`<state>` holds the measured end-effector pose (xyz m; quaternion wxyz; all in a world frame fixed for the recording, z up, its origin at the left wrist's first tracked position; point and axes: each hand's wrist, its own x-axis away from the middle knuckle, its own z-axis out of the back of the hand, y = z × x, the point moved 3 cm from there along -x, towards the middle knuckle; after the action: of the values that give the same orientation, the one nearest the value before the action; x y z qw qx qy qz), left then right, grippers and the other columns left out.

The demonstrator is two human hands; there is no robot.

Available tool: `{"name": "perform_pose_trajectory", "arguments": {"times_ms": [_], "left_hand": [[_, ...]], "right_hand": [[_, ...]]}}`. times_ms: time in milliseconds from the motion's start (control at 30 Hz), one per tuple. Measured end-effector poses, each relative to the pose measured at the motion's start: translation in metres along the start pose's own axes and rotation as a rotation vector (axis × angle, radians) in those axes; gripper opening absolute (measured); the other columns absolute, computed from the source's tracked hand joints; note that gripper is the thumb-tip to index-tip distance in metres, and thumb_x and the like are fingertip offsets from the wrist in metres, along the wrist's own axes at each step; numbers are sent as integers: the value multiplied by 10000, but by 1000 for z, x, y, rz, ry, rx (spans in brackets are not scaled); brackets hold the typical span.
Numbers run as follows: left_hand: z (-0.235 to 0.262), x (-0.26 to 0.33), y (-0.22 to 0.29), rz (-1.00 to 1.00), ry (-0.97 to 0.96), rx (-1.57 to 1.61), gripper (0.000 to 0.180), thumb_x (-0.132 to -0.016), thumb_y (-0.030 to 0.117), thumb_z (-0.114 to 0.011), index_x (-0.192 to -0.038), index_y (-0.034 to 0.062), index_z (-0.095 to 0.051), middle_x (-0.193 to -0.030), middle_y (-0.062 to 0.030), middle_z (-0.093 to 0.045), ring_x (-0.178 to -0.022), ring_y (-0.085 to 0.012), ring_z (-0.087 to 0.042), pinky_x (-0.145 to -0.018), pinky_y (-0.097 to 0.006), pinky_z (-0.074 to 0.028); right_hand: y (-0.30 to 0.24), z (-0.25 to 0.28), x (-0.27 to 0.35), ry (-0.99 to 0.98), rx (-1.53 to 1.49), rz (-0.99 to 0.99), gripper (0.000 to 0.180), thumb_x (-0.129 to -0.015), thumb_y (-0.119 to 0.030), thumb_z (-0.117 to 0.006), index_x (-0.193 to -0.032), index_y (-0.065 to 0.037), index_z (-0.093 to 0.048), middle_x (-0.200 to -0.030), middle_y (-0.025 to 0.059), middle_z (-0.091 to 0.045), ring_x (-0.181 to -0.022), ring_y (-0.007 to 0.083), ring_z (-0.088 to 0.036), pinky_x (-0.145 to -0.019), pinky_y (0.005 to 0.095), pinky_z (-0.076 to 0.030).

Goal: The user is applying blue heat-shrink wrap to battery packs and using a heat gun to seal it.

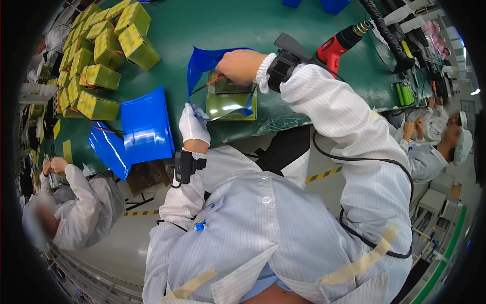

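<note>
A blue plastic film sleeve [198,65] stands spread over a green battery pack [230,109] at the table's near edge. My right hand [239,67] is bare and curled down on the sleeve's far side, its fingertips partly hidden. My left hand [194,124], in a white glove, closes on the sleeve's near left corner. A red wire [215,80] and a black wire [199,89] come out between the pack and the sleeve. The pack's shiny green side faces up, and the film covers part of it.
Yellow-green battery packs [104,48] with red wires are heaped at the far left. Flat blue sleeves [147,124] lie at left. A red heat gun [340,46] lies at right, near green cylindrical cells [404,94]. Co-workers sit at left [86,213] and right [430,157].
</note>
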<state>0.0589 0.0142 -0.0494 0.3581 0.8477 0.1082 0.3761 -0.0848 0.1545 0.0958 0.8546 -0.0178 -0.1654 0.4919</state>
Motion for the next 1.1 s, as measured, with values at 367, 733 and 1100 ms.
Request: {"name": "perform_pose_trajectory", "arguments": {"times_ms": [367,733,1100], "left_hand": [[4,7,4,181,28,-111,166,-1003,180,-558,-892,72,-618,-699,10,-535,-547,-71,-487,-484,-209,-350],[15,-23,3,208,64,-271,148,-979,204,-578,-953,84,-660,-736,-1,-580,-570,-100,-515,-516,-259,-380],[6,9,-2,82,102,-208,167,-1028,199,-563,-1087,44,-572,-629,26,-452,-501,-92,-438,-453,-256,-358]], "right_hand": [[43,5,-18,-100,115,-40,203,-833,-71,-632,-1008,-54,-735,-949,158,-726,-908,364,-692,-791,444,-561],[35,7,-29,-367,147,-41,234,-868,-185,-661,-1020,-28,-743,-933,164,-733,-870,361,-692,-771,447,-555],[49,6,-19,-383,176,53,259,-799,-210,-670,-1022,-100,-742,-898,138,-725,-841,338,-680,-732,447,-533]]}}
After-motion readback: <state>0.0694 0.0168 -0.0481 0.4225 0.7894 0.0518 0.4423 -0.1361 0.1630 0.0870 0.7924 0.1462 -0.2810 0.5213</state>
